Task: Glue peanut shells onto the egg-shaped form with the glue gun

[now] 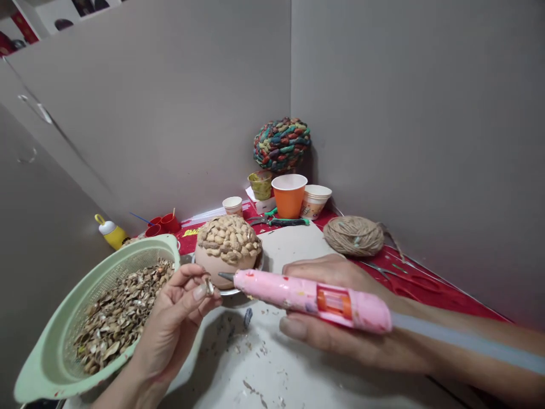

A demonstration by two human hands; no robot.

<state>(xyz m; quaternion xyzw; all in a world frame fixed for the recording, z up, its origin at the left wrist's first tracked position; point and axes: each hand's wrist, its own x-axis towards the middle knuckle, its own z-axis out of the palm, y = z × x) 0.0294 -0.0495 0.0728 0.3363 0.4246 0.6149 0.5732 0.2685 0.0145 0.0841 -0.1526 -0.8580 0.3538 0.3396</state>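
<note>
Between the thumb and fingers of my left hand (181, 304) is a small pale shell piece (209, 286), probably nutshell. My right hand (336, 284) grips a pink hot glue gun (281, 288) with a clear glue stick (464, 338) running out of its back. The gun's dark nozzle (226, 276) points left, close to the shell piece; I cannot tell whether they touch. Just behind both hands sits a rounded beige form (221, 266), its top covered with peanut shells (230, 237). A green colander (46, 363) full of broken shells (123, 312) stands beside my left hand.
Crumbs and glue bits litter the pale board (255, 363). Behind it stand an orange cup (289, 199), paper cups (316, 201), green-handled pliers (287, 222) and a multicoloured ball (282, 145). Twine (354, 236) and scissors (409, 278) lie right. Grey walls (191, 113) enclose the back.
</note>
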